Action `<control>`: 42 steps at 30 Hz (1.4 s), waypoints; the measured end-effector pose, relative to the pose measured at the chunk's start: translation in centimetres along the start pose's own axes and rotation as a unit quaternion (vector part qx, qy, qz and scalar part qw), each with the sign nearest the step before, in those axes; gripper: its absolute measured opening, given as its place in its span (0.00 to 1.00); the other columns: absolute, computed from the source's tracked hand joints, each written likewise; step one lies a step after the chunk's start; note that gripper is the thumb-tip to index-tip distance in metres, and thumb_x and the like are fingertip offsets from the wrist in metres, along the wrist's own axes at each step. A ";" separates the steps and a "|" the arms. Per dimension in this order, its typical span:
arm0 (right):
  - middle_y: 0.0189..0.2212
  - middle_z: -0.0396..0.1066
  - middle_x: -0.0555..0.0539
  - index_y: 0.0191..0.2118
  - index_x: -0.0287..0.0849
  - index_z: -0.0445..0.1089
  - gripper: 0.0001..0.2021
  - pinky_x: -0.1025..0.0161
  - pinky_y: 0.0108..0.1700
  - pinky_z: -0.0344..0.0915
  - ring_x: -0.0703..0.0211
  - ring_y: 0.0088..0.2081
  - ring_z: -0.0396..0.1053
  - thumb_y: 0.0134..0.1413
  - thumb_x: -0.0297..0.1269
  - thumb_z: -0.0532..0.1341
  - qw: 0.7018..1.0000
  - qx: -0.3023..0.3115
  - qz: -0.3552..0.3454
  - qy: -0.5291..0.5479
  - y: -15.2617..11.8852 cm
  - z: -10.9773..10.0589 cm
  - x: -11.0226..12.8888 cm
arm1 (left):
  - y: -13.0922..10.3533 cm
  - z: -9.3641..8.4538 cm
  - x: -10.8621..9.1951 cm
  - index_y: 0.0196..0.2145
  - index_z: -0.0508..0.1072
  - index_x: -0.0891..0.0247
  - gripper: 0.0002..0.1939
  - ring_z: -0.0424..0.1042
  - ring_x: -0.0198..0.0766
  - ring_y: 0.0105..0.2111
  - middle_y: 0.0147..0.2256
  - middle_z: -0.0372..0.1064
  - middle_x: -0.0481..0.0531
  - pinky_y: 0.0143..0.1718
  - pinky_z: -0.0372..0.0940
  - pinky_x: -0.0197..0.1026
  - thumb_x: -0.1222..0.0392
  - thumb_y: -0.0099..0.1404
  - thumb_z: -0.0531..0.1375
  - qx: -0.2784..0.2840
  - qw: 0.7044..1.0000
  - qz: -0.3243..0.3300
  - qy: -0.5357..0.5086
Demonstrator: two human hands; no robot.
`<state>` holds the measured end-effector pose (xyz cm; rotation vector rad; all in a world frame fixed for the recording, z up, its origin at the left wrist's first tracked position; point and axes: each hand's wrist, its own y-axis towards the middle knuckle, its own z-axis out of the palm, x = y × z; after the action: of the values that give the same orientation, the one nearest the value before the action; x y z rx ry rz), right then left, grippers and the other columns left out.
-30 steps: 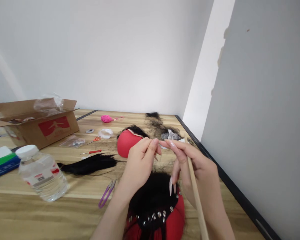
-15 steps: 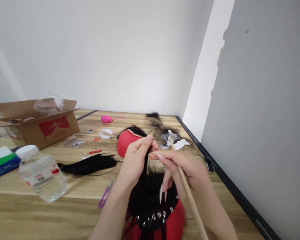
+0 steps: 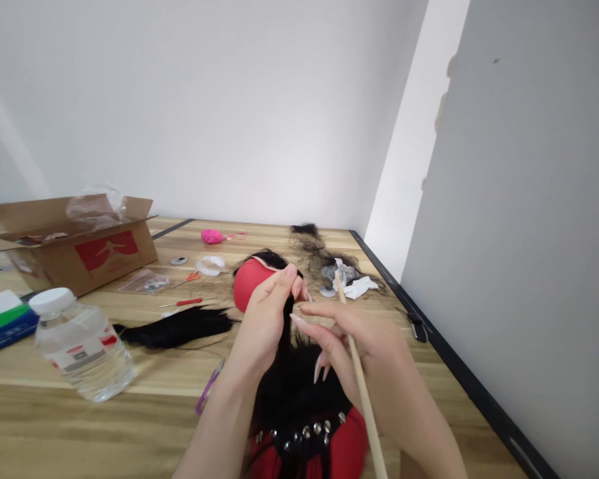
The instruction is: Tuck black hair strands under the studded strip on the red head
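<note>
Below my hands, a black hairpiece (image 3: 299,379) lies pinned with several silver pins to a red head form (image 3: 349,439). My left hand (image 3: 267,313) is closed, pinching a lock of black hair (image 3: 288,326) pulled up from the hairpiece. A long, thin wooden stick (image 3: 363,389) rests in my right hand (image 3: 364,339), held slantwise against the palm side. The thumb and forefinger of that hand are slightly apart, close beside the raised lock; whether they touch any strands I cannot tell.
Behind my hands sits another red head form (image 3: 249,283) with black hair. To the left are a hair bundle (image 3: 180,327), purple snips (image 3: 207,392), a red-handled hook (image 3: 188,302), a water bottle (image 3: 82,346) and a cardboard box (image 3: 104,246). Loose hair and crumpled tissue (image 3: 360,287) lie at right.
My right thumb and forefinger have spread apart and moved slightly left, and the stick has shifted left with that hand. My left hand has moved a little left, still pinching the lock.
</note>
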<state>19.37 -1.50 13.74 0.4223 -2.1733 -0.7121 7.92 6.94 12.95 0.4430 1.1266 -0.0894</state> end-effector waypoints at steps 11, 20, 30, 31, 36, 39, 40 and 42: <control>0.34 0.76 0.48 0.52 0.47 0.69 0.17 0.64 0.29 0.70 0.63 0.25 0.72 0.58 0.26 0.57 0.994 -0.104 -0.018 -0.032 0.4 0.3 -1.9 | -1.0 0.2 -0.9 0.21 0.55 0.62 0.19 0.57 0.32 0.26 0.24 0.54 0.45 0.32 0.57 0.34 0.52 0.68 0.51 0.146 0.977 0.016 0.153; 0.25 0.75 0.53 0.38 0.44 0.75 0.09 0.69 0.28 0.70 0.65 0.23 0.73 0.55 0.26 0.60 0.978 -0.208 -0.017 -0.029 0.9 0.1 -2.0 | -1.3 -0.3 -1.6 0.38 0.69 0.62 0.11 0.59 0.34 0.29 0.27 0.57 0.46 0.33 0.58 0.35 0.54 0.69 0.51 0.100 0.964 0.054 0.242; 0.21 0.75 0.52 0.33 0.45 0.75 0.03 0.64 0.30 0.71 0.59 0.25 0.75 0.52 0.33 0.64 0.959 -0.270 0.079 -0.048 1.0 -1.4 -3.4 | -0.1 -3.3 -1.4 0.24 0.67 0.63 0.17 0.57 0.31 0.25 0.22 0.55 0.44 0.32 0.56 0.33 0.50 0.65 0.57 -0.052 0.984 0.088 0.146; 0.22 0.76 0.51 0.34 0.45 0.75 0.03 0.64 0.30 0.72 0.58 0.25 0.76 0.52 0.34 0.64 0.960 -0.264 0.085 -0.036 1.0 -1.4 -3.5 | 0.0 -3.7 -1.3 0.22 0.64 0.64 0.19 0.56 0.30 0.24 0.22 0.55 0.44 0.31 0.55 0.33 0.49 0.64 0.58 -0.071 0.983 0.093 0.140; 0.25 0.75 0.49 0.42 0.44 0.74 0.11 0.63 0.29 0.74 0.57 0.27 0.76 0.51 0.36 0.65 0.971 -0.210 0.110 0.034 1.1 -1.0 -3.7 | 0.3 -4.4 -1.3 0.21 0.60 0.63 0.20 0.53 0.31 0.24 0.22 0.54 0.43 0.29 0.52 0.34 0.49 0.63 0.59 -0.119 0.975 0.110 0.152; 0.27 0.75 0.49 0.43 0.45 0.74 0.11 0.62 0.31 0.73 0.59 0.27 0.75 0.53 0.33 0.63 0.980 -0.181 0.073 0.036 1.1 -0.4 -3.2 | -0.1 -3.9 -1.8 0.21 0.58 0.63 0.21 0.54 0.32 0.25 0.23 0.54 0.44 0.30 0.52 0.34 0.48 0.66 0.55 -0.065 0.967 0.091 0.227; 0.29 0.76 0.48 0.43 0.45 0.73 0.11 0.62 0.32 0.73 0.60 0.27 0.74 0.53 0.32 0.63 0.983 -0.168 0.060 0.039 1.1 -0.2 -3.0 | -0.3 -3.6 -1.9 0.21 0.59 0.63 0.21 0.55 0.32 0.26 0.23 0.55 0.44 0.31 0.53 0.34 0.48 0.66 0.54 -0.045 0.963 0.086 0.251; 0.34 0.76 0.47 0.44 0.44 0.72 0.12 0.63 0.31 0.73 0.61 0.27 0.73 0.52 0.32 0.64 0.987 -0.140 0.048 0.059 1.2 0.2 -2.6 | -0.6 -2.9 -2.2 0.22 0.60 0.63 0.20 0.57 0.34 0.28 0.24 0.56 0.45 0.33 0.54 0.34 0.49 0.67 0.52 -0.012 0.953 0.081 0.291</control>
<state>20.75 0.83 12.80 0.2073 -1.9342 -0.8998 4.33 7.20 13.75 0.5557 1.6615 0.2132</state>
